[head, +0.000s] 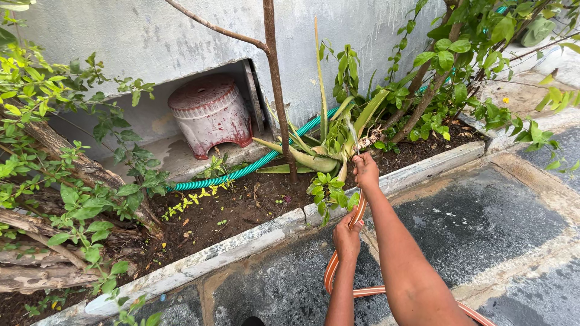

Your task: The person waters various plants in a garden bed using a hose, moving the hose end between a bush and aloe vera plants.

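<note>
An orange hose loops over the wet pavement and runs up to my hands. My right hand grips its end at the bed's edge and a thin jet of water goes up toward a spiky aloe plant. Lower down, my left hand is closed around the same hose, just below the stone kerb. Both forearms reach in from the bottom of the view.
A green ribbed hose lies across the dark soil. A red-and-white stool stands in a wall recess. A thin tree trunk rises beside the aloe. Leafy shrubs crowd the right, branches and logs the left.
</note>
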